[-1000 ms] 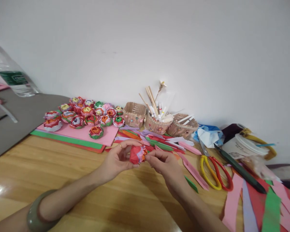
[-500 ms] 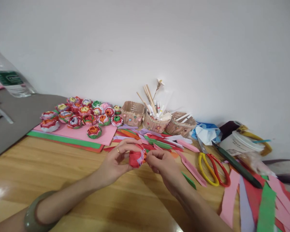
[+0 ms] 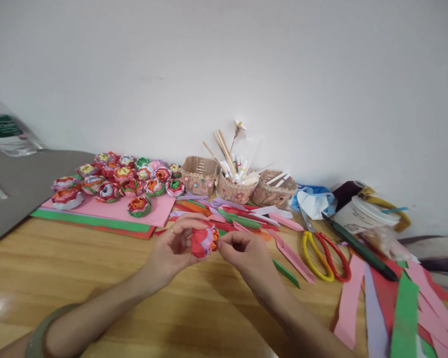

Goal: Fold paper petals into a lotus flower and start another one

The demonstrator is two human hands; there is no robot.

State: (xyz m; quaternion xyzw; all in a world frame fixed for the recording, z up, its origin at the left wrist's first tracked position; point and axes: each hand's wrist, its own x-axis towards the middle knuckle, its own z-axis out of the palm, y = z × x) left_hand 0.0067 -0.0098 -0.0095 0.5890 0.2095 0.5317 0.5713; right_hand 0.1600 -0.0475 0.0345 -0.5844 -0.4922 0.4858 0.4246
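My left hand [image 3: 173,248] is closed around a paper flower [image 3: 202,240], red on the outside with lilac, pink and orange layers at its open end. That end faces right, toward my right hand [image 3: 242,251]. The thumb and fingers of my right hand pinch together at the orange edge of the flower. Their tips hide whatever small bit of paper they grip. Behind my hands lies a loose heap of folded paper strips [image 3: 242,222] in red, green, pink, lilac and white.
Several finished paper flowers [image 3: 139,206] sit on pink sheets [image 3: 160,211] at left. Decorated baskets [image 3: 198,178] stand along the wall, one holding sticks and pens. At right lie scissors [image 3: 326,261], a dark green cutter-like tool [image 3: 362,249], a white tub [image 3: 362,216] and cut paper strips [image 3: 405,313].
The view has shifted slightly, so everything sits a little further left. The flower is turned slightly, with more of its orange inside showing. My right fingers stay at its edge.
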